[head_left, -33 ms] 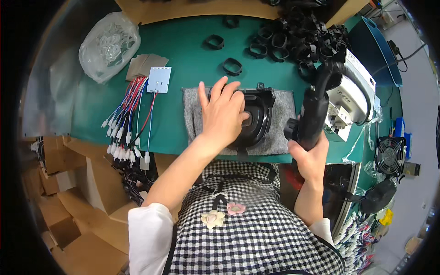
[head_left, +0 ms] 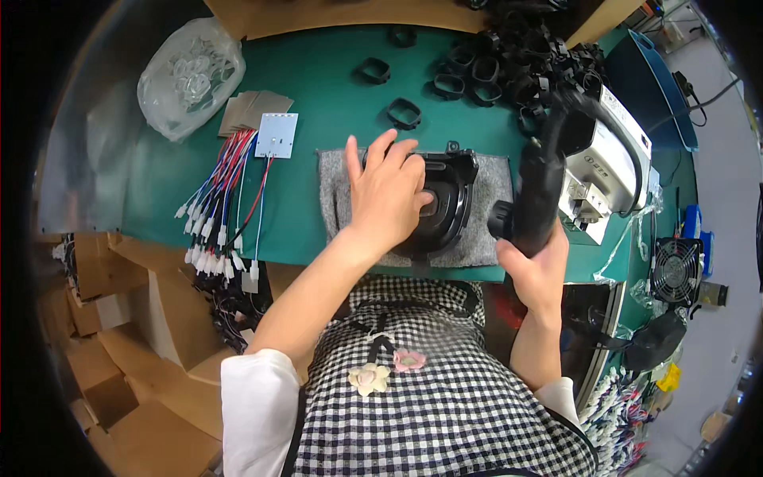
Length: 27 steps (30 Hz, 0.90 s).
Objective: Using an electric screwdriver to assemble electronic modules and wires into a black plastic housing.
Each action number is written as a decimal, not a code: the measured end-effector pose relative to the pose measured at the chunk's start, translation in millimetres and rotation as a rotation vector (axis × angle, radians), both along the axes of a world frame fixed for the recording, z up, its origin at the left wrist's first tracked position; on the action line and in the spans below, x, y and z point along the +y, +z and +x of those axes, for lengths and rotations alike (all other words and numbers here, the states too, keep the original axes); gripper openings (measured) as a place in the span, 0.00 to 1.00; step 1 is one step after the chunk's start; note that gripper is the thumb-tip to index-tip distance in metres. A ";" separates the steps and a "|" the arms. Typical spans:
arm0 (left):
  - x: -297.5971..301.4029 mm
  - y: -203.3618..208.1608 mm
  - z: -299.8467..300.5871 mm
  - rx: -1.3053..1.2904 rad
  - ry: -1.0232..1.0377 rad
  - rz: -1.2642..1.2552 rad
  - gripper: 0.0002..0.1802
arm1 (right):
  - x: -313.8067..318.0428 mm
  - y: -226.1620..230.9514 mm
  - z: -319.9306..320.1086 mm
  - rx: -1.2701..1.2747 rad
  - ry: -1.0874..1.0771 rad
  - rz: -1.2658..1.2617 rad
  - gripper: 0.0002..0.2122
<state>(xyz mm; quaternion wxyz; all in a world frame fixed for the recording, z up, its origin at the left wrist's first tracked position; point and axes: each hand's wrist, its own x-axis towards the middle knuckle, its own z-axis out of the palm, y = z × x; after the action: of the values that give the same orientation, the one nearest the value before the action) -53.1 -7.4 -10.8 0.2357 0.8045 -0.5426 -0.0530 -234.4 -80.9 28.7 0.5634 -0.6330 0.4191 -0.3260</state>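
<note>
A black plastic housing [head_left: 443, 199] with a rounded recessed middle lies on a grey felt cloth [head_left: 494, 171] in front of me. My left hand [head_left: 387, 195] rests over the left part of the housing, fingers spread and stretched forward, thumb lying across its middle. The hand hides much of that side. In my right hand [head_left: 543, 270] is a black handheld tool [head_left: 536, 195] with a round side knob, held upright to the right of the cloth. The tool's upper end is blurred, and its exact kind is unclear.
Black rings [head_left: 404, 114] lie beyond the cloth, with a heap of them [head_left: 520, 60] at the back right. A white machine [head_left: 598, 167] stands at right, beside a blue bin [head_left: 644, 87]. At left are wired white boards [head_left: 276, 135] and a bag of clear parts [head_left: 191, 79].
The black tool in my right hand has shifted slightly left and its upper part has tilted. My left hand and the housing look almost the same.
</note>
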 end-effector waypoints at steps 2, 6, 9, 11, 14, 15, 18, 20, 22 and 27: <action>4.6 3.6 5.0 0.061 -0.052 -0.086 0.15 | -0.7 11.1 11.3 0.123 0.155 -0.052 0.16; 41.0 -1.1 8.1 0.084 0.135 -0.310 0.21 | -3.9 1.7 37.0 0.274 0.340 -0.323 0.19; 53.7 -14.5 0.9 0.162 0.145 -0.259 0.24 | 0.0 5.5 59.1 0.345 0.435 -0.458 0.20; 55.5 -21.6 -2.7 0.147 0.113 -0.195 0.29 | 0.5 9.3 65.7 0.416 0.488 -0.520 0.21; 55.3 -23.3 -2.1 0.169 0.087 -0.169 0.30 | -0.5 10.2 68.0 0.645 0.571 -0.570 0.20; 55.1 -27.4 -1.5 0.172 0.065 -0.193 0.30 | 1.1 8.0 69.6 0.651 0.569 -0.568 0.20; 52.4 -29.0 1.9 0.223 0.062 -0.230 0.29 | 4.0 3.2 69.8 0.699 0.535 -0.539 0.22; 52.1 -25.3 3.2 0.270 0.085 -0.243 0.28 | -0.8 2.3 56.0 0.424 0.467 -0.603 0.26; 56.6 -14.0 -0.2 0.216 0.144 -0.427 0.28 | -5.9 12.6 35.3 0.381 0.421 -0.548 0.28; 31.6 -4.0 -3.3 0.155 -0.018 -0.372 0.29 | -3.7 -5.5 7.1 0.229 0.202 0.140 0.27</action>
<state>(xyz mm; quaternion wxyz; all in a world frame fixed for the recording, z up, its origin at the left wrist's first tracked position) -56.4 24.3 -14.9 0.4209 0.7358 -0.5302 -0.0157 -227.4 -84.6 23.2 0.5846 -0.6642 0.4364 -0.1634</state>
